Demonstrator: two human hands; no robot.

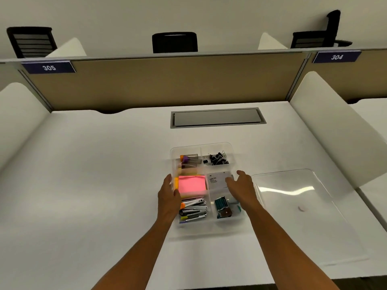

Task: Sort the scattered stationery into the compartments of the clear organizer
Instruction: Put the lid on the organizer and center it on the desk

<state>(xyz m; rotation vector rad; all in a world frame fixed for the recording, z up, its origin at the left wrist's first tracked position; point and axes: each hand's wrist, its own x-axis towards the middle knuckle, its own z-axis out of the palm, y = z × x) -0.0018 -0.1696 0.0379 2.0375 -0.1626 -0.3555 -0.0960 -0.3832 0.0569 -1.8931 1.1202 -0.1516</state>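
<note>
Our left hand (170, 190), fingers straight, presses the organizer (217, 146) at its 9 o'clock wall; our right hand (240, 185), fingers loosely spread, rests at its 3 o'clock side, gripping nothing. The organizer sits mid-desk (104, 174), stationery sorted inside. Uneven pressure could tip it, spilling the binder clips (216, 158) at 1 o'clock, or knock the lid (293, 195) lying at 3 o'clock.

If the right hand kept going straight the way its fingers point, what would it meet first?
Probably the white printed card lying in the clear plastic organizer: the right hand hovers over that compartment, fingers aimed forward-left. Depth is unclear.
</note>
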